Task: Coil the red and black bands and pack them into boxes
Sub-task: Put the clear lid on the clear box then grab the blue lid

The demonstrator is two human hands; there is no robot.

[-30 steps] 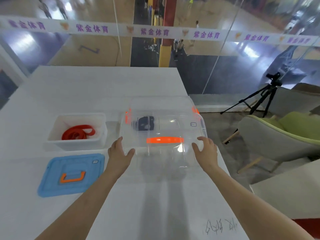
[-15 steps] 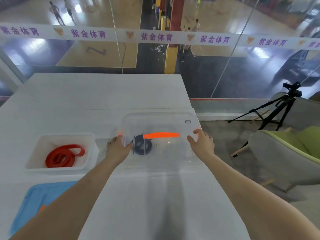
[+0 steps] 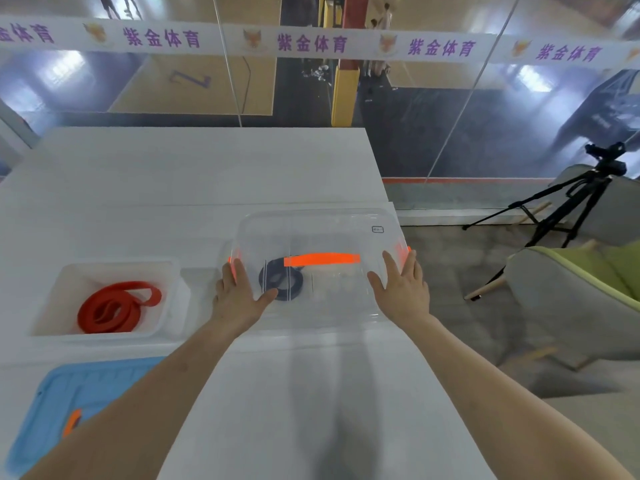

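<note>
Both your forearms reach straight ahead to the clear box [image 3: 318, 271]. Your left hand [image 3: 239, 296] lies flat and spread on the near-left corner of its clear lid [image 3: 332, 233], thumb angled inward; your right hand [image 3: 401, 289] lies just as open on the near-right corner, gripping nothing. The lid is smooth, glossy plastic with rounded corners and a flat orange handle [image 3: 322, 259] across its middle. Through it shows the black band [image 3: 281, 284], coiled into a ring inside the box. Left of that box, an open white box [image 3: 162, 306] holds the loosely coiled red band [image 3: 116, 308]. Nearer you than the white box lies a matte blue lid [image 3: 45, 420].
</note>
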